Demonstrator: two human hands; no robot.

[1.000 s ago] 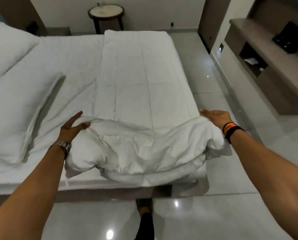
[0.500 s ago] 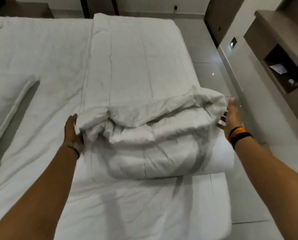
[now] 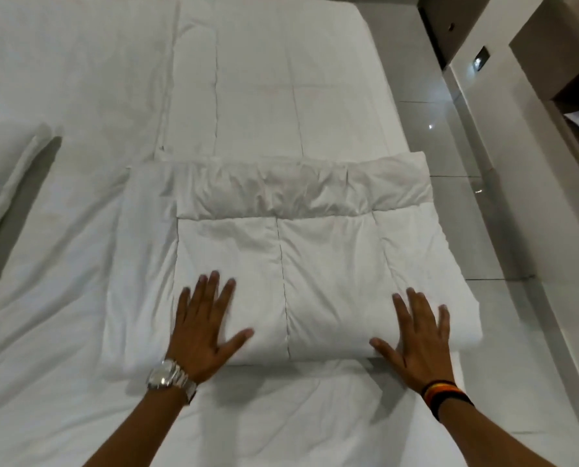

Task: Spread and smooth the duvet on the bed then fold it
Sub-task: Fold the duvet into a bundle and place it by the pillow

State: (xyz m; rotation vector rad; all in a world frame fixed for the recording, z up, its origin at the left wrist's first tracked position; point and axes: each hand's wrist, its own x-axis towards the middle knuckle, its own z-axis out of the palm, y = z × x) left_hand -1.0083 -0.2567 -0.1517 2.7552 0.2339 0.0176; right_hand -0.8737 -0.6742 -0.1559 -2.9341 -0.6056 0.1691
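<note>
The white quilted duvet [image 3: 315,257] lies along the right side of the bed [image 3: 62,230], its near end folded back over itself into a thick flat stack. A rumpled band runs across the far edge of the fold. My left hand [image 3: 203,325], with a silver watch, rests flat and spread on the fold's left near corner. Over at the right near corner, my right hand [image 3: 416,338], with dark wristbands, presses flat with fingers apart. Neither hand grips fabric.
A pillow edge [image 3: 8,183] lies at the far left of the bed. Glossy tiled floor [image 3: 466,197] runs along the bed's right side. A grey wall unit with an open niche [image 3: 577,106] stands at the right.
The bunched duvet end has been carried forward and laid flat as a fold. Both hands let go of its sides and now lie palm-down on top. The view has moved closer over the bed.
</note>
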